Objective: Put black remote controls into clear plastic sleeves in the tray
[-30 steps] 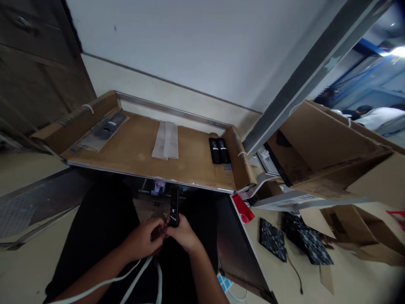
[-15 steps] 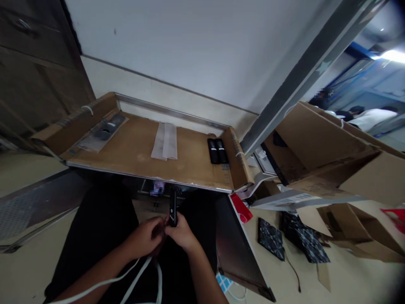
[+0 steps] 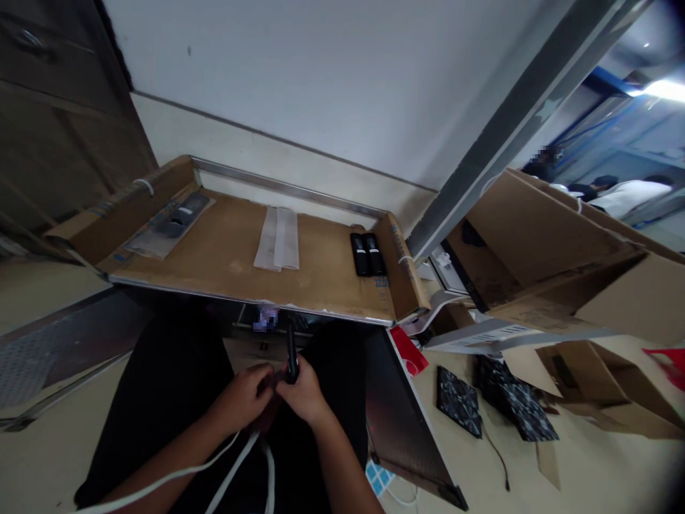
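My right hand (image 3: pixel 304 391) grips the lower end of a slim black remote control (image 3: pixel 292 350), which stands nearly upright above my lap. Close beside it, my left hand (image 3: pixel 249 389) is closed, thumb and fingers curled together; what they pinch, if anything, is hidden. White cords (image 3: pixel 235 471) hang below the hands. On the cardboard-lined shelf ahead lie two similar black remote controls (image 3: pixel 367 254) side by side at the right. Pale translucent sleeves (image 3: pixel 277 238) lie in the middle, and a bagged dark item (image 3: pixel 182 218) rests at the left.
The shelf's front edge (image 3: pixel 251 295) runs just beyond my knees, with raised cardboard sides. Open cardboard boxes (image 3: pixel 556 243) stand at the right. Black patterned packages (image 3: pixel 459 401) and a red item (image 3: pixel 409 351) are lower right. People are in the far background.
The remote control has turned in my right hand, so its marked face now shows narrower and more edge-on. The hands stay close together in nearly the same place.
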Demonstrator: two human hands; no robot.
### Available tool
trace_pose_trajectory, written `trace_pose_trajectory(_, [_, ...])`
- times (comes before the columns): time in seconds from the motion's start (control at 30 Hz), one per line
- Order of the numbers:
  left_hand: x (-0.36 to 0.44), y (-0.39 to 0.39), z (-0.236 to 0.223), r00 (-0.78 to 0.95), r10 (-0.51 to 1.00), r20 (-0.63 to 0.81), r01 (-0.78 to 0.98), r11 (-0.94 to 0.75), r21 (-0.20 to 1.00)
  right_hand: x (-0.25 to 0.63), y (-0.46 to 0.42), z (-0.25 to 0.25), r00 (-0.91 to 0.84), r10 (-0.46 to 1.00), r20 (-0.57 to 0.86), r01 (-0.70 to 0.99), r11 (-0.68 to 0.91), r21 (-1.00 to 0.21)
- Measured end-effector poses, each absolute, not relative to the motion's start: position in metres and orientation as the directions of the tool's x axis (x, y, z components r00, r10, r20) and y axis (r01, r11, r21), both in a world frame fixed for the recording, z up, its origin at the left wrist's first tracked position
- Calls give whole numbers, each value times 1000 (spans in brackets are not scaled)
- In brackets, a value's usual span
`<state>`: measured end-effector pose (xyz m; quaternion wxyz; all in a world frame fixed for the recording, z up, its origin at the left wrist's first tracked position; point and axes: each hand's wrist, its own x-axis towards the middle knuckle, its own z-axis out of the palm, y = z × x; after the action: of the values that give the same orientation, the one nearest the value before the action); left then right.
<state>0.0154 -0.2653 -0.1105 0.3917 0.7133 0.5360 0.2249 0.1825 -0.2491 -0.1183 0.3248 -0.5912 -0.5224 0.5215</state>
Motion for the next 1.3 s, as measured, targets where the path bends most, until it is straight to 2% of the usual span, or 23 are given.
trace_pose_trajectory(0.13, [16, -265, -113, 267, 957, -109, 617, -83, 782, 178, -249, -117, -27, 972, -232, 327, -211, -921])
trace_pose_trajectory(0.37, [18, -263, -109, 246, 950, -193, 705, -39, 708, 177, -248, -109, -30, 967, -253, 404, -220, -888])
trace_pose_trajectory(0.5, [17, -262, -107, 215, 961, -175, 722, -35, 691, 176, -248, -113, -33, 965, -262, 466, -217, -858])
trace_pose_trajectory(0.57, [16, -262, -108, 231, 958, -170, 728, -54, 683, 176, -249, -116, -42, 965, -259, 481, -208, -852])
trace_pose_trajectory(0.8, [17, -263, -109, 346, 891, -294, 768, -89, 635, 176, -251, -115, -87, 962, -259, 505, -182, -844])
trace_pose_trajectory(0.97, [17, -262, -111, 290, 915, -282, 768, -47, 639, 177, -251, -117, -71, 962, -264, 508, -193, -839])
trace_pose_trajectory(1.1, [15, -258, -111, 192, 950, -246, 733, 27, 679, 176, -247, -122, -70, 963, -260, 392, -213, -895])
trace_pose_trajectory(1.2, [13, -254, -111, 134, 965, -225, 688, 73, 722, 178, -247, -118, -110, 920, -376, 149, -359, -922])
trace_pose_trajectory(1.3, [11, -251, -109, 98, 971, -216, 660, 99, 745, 187, -257, -99, -237, 857, -457, -45, -480, -876])
